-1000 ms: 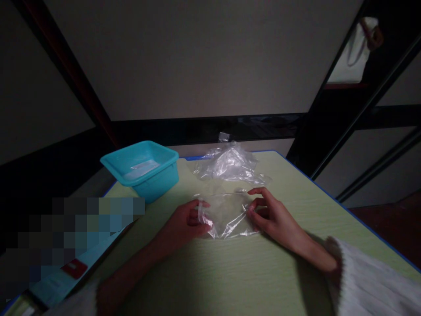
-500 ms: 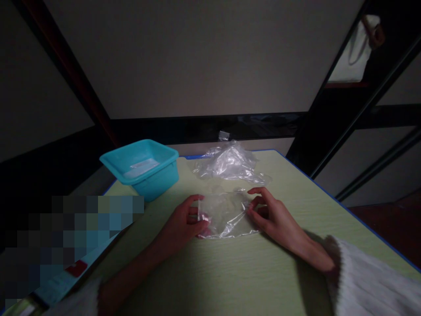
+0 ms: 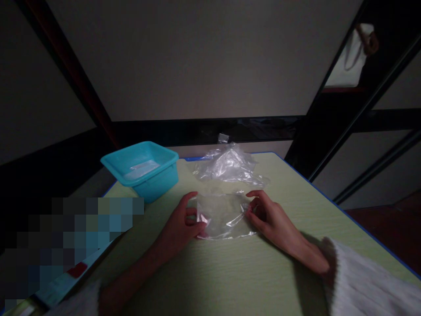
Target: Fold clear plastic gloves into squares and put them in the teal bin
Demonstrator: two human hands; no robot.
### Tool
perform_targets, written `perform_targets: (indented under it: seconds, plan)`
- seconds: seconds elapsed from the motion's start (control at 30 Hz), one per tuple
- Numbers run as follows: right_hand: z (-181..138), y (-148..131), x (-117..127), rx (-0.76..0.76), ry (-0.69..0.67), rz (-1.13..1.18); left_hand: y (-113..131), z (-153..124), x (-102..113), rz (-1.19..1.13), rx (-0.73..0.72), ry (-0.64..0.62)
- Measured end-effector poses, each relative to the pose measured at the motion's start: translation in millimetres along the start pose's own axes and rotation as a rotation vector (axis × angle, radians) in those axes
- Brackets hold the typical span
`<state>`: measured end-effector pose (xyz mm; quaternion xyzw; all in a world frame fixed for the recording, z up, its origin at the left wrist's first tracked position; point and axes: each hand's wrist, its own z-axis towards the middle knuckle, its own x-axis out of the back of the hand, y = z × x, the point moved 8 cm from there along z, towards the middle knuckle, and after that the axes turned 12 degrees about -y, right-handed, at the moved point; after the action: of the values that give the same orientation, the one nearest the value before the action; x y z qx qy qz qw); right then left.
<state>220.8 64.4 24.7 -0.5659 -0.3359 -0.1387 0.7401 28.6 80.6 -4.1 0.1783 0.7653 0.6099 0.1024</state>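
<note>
A clear plastic bag [image 3: 223, 215] is stretched flat between my two hands, just above or on the table. Its left edge is pinched by my left hand [image 3: 184, 224], thumb on the near side and index finger curved up at the far corner. My right hand [image 3: 271, 219] grips the bag's right side between thumb and fingers, with the index finger raised. Behind it lies a crumpled heap of clear plastic bags [image 3: 230, 162]. Light glints along creases in the film.
At the back left of the pale table [image 3: 210, 281] stands a turquoise basin [image 3: 158, 180] with flat clear plastic in it. A blurred-out area covers the left side, near a small red item [image 3: 77, 269]. A white bag [image 3: 351, 61] sits on a shelf at the upper right.
Both hands keep their hold on the plastic bag and have barely moved. My left index finger has lifted slightly, and the whole view has shifted a little.
</note>
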Motion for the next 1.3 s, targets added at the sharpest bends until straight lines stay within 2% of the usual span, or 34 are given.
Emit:
perform_targets:
  seconds: [0.13, 0.2, 0.27, 0.33, 0.4, 0.53, 0.67, 0.83, 1.03, 1.17, 1.3]
  plan:
    - [-1, -1, 0, 0.003, -0.004, -0.034, 1, -1, 8, 0.110, -0.073, 0.064]
    - [-2, -2, 1, 0.008, 0.006, -0.097, 8, -6, 15, 0.293, -0.167, 0.166]
    - [-4, -6, 5, 0.039, 0.043, -0.190, 21, -15, 14, 0.537, -0.322, 0.237]
    - [-7, -15, 6, 0.106, 0.056, -0.266, 28, -22, 1, 0.761, -0.466, 0.195]
    - [-9, -25, 0, 0.184, -0.009, -0.317, 26, -27, -17, 0.929, -0.534, 0.049]
    - [-13, -38, -24, 0.300, -0.226, -0.455, 9, -30, -43, 1.120, -0.492, -0.250]
    - [-17, -34, -40, 0.335, -0.374, -0.507, 3, -31, -51, 1.184, -0.463, -0.373]
    - [-19, -27, -48, 0.323, -0.478, -0.500, 2, -29, -52, 1.223, -0.418, -0.428]
    - [-18, -26, -51, 0.288, -0.532, -0.507, 1, -30, -54, 1.261, -0.384, -0.440]
    - [-17, -24, -46, 0.274, -0.502, -0.524, 3, -29, -51, 1.248, -0.389, -0.390]
    - [-14, -16, -36, 0.255, -0.414, -0.577, 0, -25, -44, 1.266, -0.310, -0.333]
